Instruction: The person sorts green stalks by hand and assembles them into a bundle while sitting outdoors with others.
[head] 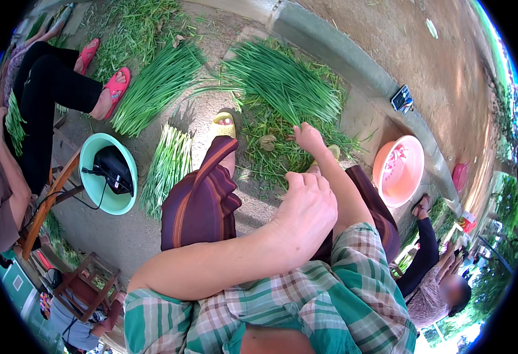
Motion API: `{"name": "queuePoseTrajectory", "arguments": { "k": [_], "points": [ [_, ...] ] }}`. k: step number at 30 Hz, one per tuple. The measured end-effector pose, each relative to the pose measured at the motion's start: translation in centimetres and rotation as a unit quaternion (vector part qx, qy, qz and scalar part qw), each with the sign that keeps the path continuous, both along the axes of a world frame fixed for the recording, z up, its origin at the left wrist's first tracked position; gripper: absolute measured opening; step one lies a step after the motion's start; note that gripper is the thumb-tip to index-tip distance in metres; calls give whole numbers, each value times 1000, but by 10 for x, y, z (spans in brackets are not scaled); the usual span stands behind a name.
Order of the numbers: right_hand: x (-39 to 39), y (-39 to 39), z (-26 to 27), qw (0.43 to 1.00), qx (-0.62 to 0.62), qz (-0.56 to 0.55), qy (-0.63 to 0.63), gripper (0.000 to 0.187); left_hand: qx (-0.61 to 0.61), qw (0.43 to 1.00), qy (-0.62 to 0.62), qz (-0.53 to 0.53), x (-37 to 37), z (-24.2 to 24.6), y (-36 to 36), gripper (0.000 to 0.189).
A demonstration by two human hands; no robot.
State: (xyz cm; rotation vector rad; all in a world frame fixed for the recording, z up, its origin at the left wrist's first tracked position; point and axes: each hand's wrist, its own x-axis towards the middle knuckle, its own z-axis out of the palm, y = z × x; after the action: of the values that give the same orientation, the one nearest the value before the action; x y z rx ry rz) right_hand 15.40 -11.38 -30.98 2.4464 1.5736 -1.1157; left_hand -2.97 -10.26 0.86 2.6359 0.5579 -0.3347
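Note:
A pile of long garlic chives (pixel 285 79) lies on the ground before me, over a bed of loose green trimmings (pixel 268 152). My right hand (pixel 310 138) reaches to the pile's near edge, thumb and fingers pinched on leaf ends there. Closer to my body, my left hand (pixel 308 205) is curled with its back towards me. A thin stalk (pixel 263 171) runs out leftward from its fingertips; the palm is hidden. To the left lie a second pile of chives (pixel 159 86) and a smaller bunch (pixel 167 170) with pale stem ends up.
A mint-green basin (pixel 86 172) holds a black device with a cable. On the right stand a pink basin (pixel 398 190) and a concrete kerb (pixel 352 57) bearing a phone-like device (pixel 402 99). People sit left and right; a wooden chair (pixel 88 285) stands lower left.

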Motion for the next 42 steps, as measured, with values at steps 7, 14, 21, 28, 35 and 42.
{"name": "queuePoseTrajectory", "arguments": {
  "k": [7,14,21,28,35,42],
  "points": [
    [9,32,86,977,-60,-135,153,42,15,999,-1,37,3,-10,-12,33],
    [33,46,187,896,-60,-242,368,34,-9,1000,4,10,0,-5,-11,28],
    [30,24,231,919,-88,-214,318,33,11,999,-18,41,6,-5,-10,40],
    [8,-11,297,956,-17,-169,240,31,143,961,-174,163,14,-12,-4,56],
    [19,-63,341,856,-44,-211,470,29,146,937,-300,109,18,-6,4,43],
    [16,-80,355,704,-1,-274,655,70,84,940,-318,86,29,-5,7,15]
  ]
}}
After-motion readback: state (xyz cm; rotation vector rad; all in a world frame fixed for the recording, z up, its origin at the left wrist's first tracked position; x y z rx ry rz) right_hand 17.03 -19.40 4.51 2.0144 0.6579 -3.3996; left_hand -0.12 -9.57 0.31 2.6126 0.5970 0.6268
